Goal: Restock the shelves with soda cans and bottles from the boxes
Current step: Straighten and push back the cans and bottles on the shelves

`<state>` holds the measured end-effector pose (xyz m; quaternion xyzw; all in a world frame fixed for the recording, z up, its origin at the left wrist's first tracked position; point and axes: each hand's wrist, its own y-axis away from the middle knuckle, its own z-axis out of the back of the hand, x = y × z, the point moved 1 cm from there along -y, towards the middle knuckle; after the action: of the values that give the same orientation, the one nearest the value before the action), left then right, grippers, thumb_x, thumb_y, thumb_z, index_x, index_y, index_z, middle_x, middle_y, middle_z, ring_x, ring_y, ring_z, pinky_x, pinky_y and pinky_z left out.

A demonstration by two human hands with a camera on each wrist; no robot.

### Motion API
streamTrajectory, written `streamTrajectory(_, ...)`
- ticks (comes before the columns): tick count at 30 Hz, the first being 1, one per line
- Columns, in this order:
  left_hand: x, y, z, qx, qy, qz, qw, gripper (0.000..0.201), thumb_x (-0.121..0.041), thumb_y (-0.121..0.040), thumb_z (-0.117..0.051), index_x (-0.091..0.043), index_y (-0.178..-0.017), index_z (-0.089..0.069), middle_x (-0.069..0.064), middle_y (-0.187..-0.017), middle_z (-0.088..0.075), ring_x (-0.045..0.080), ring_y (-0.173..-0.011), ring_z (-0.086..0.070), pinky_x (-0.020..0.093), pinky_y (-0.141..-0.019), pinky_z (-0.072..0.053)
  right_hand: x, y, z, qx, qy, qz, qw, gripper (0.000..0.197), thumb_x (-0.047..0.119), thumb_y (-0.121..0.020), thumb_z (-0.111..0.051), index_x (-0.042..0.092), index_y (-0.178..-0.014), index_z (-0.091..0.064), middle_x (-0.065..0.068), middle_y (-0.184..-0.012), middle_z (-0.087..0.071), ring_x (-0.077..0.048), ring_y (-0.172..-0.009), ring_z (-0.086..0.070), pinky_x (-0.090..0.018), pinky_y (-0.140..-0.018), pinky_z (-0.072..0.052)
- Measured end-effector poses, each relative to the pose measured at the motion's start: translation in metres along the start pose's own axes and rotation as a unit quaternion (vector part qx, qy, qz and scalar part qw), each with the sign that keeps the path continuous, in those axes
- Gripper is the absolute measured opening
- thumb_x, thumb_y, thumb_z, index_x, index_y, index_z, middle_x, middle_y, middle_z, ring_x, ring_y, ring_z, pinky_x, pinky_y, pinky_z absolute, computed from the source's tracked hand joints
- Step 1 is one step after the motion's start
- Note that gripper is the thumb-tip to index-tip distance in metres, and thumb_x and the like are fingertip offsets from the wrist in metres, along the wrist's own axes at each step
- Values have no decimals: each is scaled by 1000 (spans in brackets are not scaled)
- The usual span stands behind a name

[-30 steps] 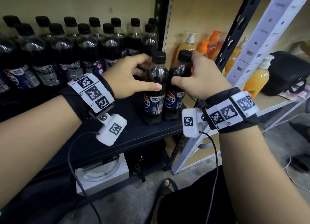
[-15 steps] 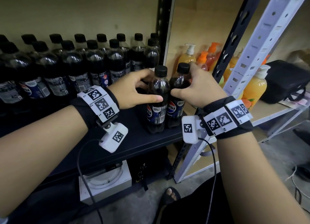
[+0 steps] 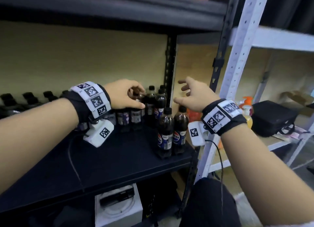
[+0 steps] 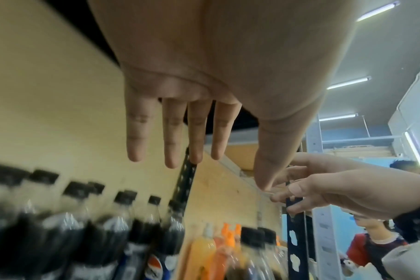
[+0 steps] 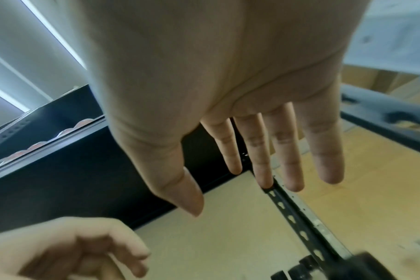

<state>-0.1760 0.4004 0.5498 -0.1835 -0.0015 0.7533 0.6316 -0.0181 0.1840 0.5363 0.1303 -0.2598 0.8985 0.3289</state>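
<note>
Two dark Pepsi bottles [image 3: 165,133] with black caps stand side by side near the front right corner of the black shelf [image 3: 119,158]; nothing touches them. My left hand [image 3: 141,98] hovers above the back row of Pepsi bottles [image 3: 129,117], empty. The left wrist view shows its fingers [image 4: 173,142] straight over that row [image 4: 103,227]. My right hand [image 3: 180,91] is raised above the two bottles, fingers spread and empty. Its fingers [image 5: 285,161] hang straight in the right wrist view, with the left hand [image 5: 84,252] below.
A black upright [image 3: 169,70] and a white upright [image 3: 237,70] stand right of the bottles. Orange and yellow pump bottles [image 3: 247,107] and a black bag [image 3: 273,117] fill the neighbouring shelf. An upper shelf [image 3: 119,10] hangs overhead. A white box [image 3: 119,208] sits underneath.
Both hands have let go of the two Pepsi bottles and risen away from them, the left moving back over the row. The head view has tilted upward.
</note>
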Motion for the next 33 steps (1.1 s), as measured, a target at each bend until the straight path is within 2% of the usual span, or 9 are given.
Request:
streamTrajectory(6, -8, 9, 72, 42, -94, 95, 990, 55, -60, -75, -78, -30, -119, -64, -14, -109, -66, 11, -98, -63, 31, -91, -50, 46, -43, 26, 88, 137, 38, 986, 45, 40, -83, -73, 25, -125, -66, -1, -119, -68, -19, -100, -60, -28, -85, -49)
streamTrajectory(11, -19, -22, 96, 61, -163, 131, 976, 50, -52, -83, -75, -23, -122, -65, -2, -120, -67, 15, -77, -65, 14, -40, -38, 52, -94, 39, 147, 209, 15, 967, 37, 31, -82, -79, 19, -116, -71, 10, -74, -62, -9, -64, -58, -22, -58, -48)
streamTrajectory(13, -19, -39, 98, 71, -179, 135, 972, 52, -52, -85, -73, -23, -127, -61, 1, -125, -64, 15, -72, -64, 12, -31, -31, 45, -118, 38, 165, 232, 22, 958, 39, 28, -81, -81, 22, -118, -70, 14, -75, -55, -4, -63, -53, -20, -53, -44)
streamTrajectory(15, -11, -60, 95, 80, -181, 131, 971, 56, -51, -85, -73, -22, -131, -59, 2, -129, -62, 20, -94, -66, 11, -28, -29, 40, -142, 34, 175, 257, 31, 950, 41, 32, -75, -85, 30, -113, -70, 12, -88, -63, -7, -71, -58, -21, -54, -44)
streamTrajectory(18, 6, -92, 90, 90, -189, 127, 970, 62, -52, -85, -73, -20, -135, -57, 6, -130, -61, 25, -111, -64, 12, -32, -36, 35, -181, 20, 199, 293, 40, 934, 46, 40, -67, -88, 35, -107, -68, 8, -103, -66, -15, -88, -63, -27, -76, -53)
streamTrajectory(23, 33, -141, 82, 98, -177, 119, 972, 63, -55, -87, -70, -8, -129, -63, 14, -124, -66, 27, -104, -68, 10, -29, -35, 8, -252, -4, 170, 284, 45, 943, 62, 51, -63, -85, 32, -118, -66, 3, -110, -66, -23, -99, -66, -39, -87, -56)
streamTrajectory(27, 54, -163, 72, 84, -107, 138, 981, 61, -53, -77, -82, -18, -123, -63, -2, -103, -66, 19, -94, -70, 18, -54, -57, 4, -260, -25, 242, 263, 33, 933, 42, 31, -72, -90, 34, -104, -62, 8, -86, -68, -12, -74, -62, -25, -63, -51)
streamTrajectory(29, 66, -175, 62, 84, -78, 143, 983, 61, -48, -71, -88, -21, -119, -64, -1, -95, -67, 16, -85, -70, 34, -66, -63, -2, -267, -38, 243, 268, 38, 932, 41, 37, -69, -91, 40, -97, -61, 6, -98, -71, -13, -78, -63, -27, -70, -55)
streamTrajectory(33, 79, -199, 37, 98, -48, 147, 983, 61, -43, -69, -91, -21, -119, -63, 4, -97, -72, 17, -81, -73, 35, -70, -64, -10, -281, -59, 237, 290, 62, 925, 40, 39, -69, -89, 41, -97, -61, 1, -108, -71, -24, -97, -68, -41, -85, -58)
